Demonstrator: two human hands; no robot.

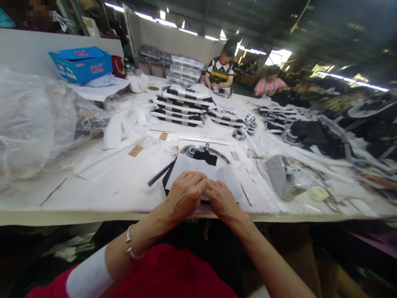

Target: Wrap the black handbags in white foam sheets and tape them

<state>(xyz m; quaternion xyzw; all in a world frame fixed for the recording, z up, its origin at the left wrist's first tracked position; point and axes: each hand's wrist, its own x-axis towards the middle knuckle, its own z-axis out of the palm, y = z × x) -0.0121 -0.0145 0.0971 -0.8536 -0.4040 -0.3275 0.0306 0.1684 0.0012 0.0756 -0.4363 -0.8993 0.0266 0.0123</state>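
Note:
My left hand (pixel 186 193) and my right hand (pixel 221 199) meet side by side at the near edge of the table, fingers curled and pressed down on a sheet of white tissue paper (pixel 204 173). The paper lies over a folded black garment (pixel 169 179) with a black hanger clip (pixel 205 156) at its far end. What the fingertips pinch under the paper is hidden. A silver bracelet sits on my left wrist.
Stacks of folded black-and-white striped garments (pixel 181 108) lie mid-table. A grey tape dispenser (pixel 281 176) stands at the right, clear plastic bags (pixel 34 120) at the left, a blue box (pixel 81 63) behind. Two people (pixel 220 70) work at the far end.

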